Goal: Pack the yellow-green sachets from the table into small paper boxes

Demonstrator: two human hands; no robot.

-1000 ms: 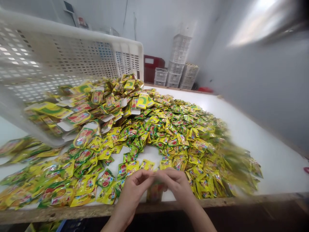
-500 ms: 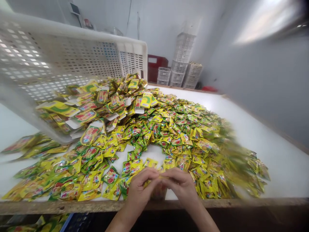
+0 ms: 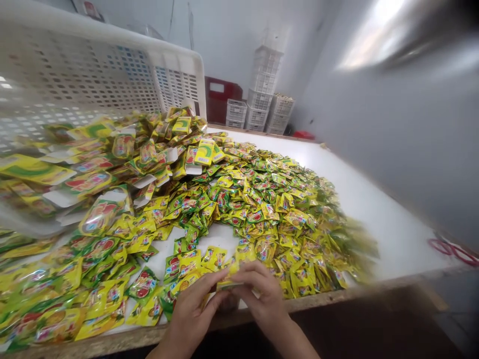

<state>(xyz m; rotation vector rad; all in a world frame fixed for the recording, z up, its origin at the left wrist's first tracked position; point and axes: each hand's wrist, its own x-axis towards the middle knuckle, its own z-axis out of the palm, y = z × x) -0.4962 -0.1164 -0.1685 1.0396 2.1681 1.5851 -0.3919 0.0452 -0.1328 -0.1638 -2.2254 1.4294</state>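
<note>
At the table's front edge, my left hand (image 3: 194,306) and my right hand (image 3: 262,295) meet around a small yellow carton (image 3: 229,283). Fingers and thumbs of both hands are closed on its sides and top, so much of it is hidden. Directly beyond them lie yellow candy packets (image 3: 214,257) printed with fruit. Green packets with a red watermelon picture (image 3: 143,284) lie left of my left hand. A large heap of mixed yellow and green packets (image 3: 262,199) spreads behind and to the right.
A white perforated crate (image 3: 183,75) lies tipped at the left, with printed cartons (image 3: 103,212) spilling out, some with flaps open. Red-handled scissors (image 3: 454,251) lie at the table's right edge. Stacked crates (image 3: 260,102) and a red box (image 3: 220,99) stand at the back.
My view has swung to the right, bringing the scissors into sight. Both hands still grip the carton together; its yellow face now shows more between the fingers, and my right fingers have shifted over its top.
</note>
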